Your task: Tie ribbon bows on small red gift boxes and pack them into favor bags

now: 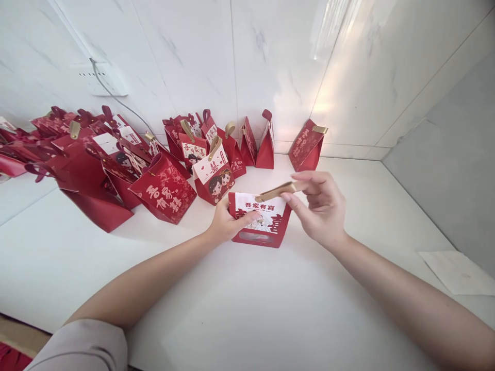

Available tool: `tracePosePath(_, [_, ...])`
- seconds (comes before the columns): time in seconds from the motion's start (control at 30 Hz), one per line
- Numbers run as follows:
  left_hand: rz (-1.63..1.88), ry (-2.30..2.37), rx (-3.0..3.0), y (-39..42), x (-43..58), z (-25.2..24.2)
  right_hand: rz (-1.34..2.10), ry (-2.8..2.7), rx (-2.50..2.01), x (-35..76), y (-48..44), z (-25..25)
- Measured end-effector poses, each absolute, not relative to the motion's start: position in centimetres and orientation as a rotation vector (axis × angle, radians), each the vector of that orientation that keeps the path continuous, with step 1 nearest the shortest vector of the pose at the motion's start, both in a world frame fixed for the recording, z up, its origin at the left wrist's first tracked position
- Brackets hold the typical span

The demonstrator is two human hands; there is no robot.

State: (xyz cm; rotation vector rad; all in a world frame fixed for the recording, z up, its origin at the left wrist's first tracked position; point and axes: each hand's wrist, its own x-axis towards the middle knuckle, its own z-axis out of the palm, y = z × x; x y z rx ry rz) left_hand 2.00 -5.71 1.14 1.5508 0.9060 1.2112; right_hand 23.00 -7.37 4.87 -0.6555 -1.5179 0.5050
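Note:
A red and white gift box [266, 238] with a small clear window stands on the white table in front of me. My left hand [232, 221] grips its left side, thumb lying across the printed front. A gold ribbon handle [274, 192] rises from the box's top edge. Its free end is pinched between the thumb and fingers of my right hand [320, 206], which draws the loop out toward the right. The back of the box is hidden from me.
Several red gift boxes [166, 190] crowd the table's left and back. A lone red box [307, 147] stands by the tiled wall at back right. A white sheet [456, 272] lies at the right edge. A cable [116, 98] hangs from the wall socket [104, 81].

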Motion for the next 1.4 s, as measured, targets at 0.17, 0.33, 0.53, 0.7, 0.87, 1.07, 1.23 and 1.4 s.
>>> tracePosePath(0.17, [1.207, 0.873, 1.583, -6.2, 2.5, 1.3, 0.573, -1.476, -0.610, 23.6, -8.2, 7.1])
tracePosePath(0.33, [1.215, 0.878, 1.564, -6.1, 2.5, 1.0, 0.707, -1.638, -0.541, 23.4, -8.7, 6.7])
tracePosePath(0.53, [1.185, 0.784, 1.512, -5.9, 2.2, -0.8, 0.772, -1.599, -0.579, 22.4, -8.4, 5.0])
tracePosePath(0.7, [1.304, 0.821, 1.345, -4.7, 2.2, -2.8, 1.015, -1.438, -0.774, 21.6, -6.8, 0.8])
tracePosePath(0.87, [1.218, 0.778, 1.336, -1.9, 1.1, -2.8, 1.280, -1.478, -0.871, 22.1, -4.6, -2.4])
tracePosePath(1.07, [0.993, 0.704, 1.269, 0.0, -0.9, -2.6, 1.367, -1.507, -0.820, 22.9, -3.9, -2.5])
tracePosePath(1.23, [1.001, 0.694, 1.299, -0.3, -0.7, -2.4, 1.362, -1.527, -0.857, 23.0, -4.0, -2.5])
tracePosePath(1.4, [1.046, 0.703, 1.345, -0.2, -0.6, -2.9, 1.357, -1.541, -0.865, 22.9, -3.9, -2.5])
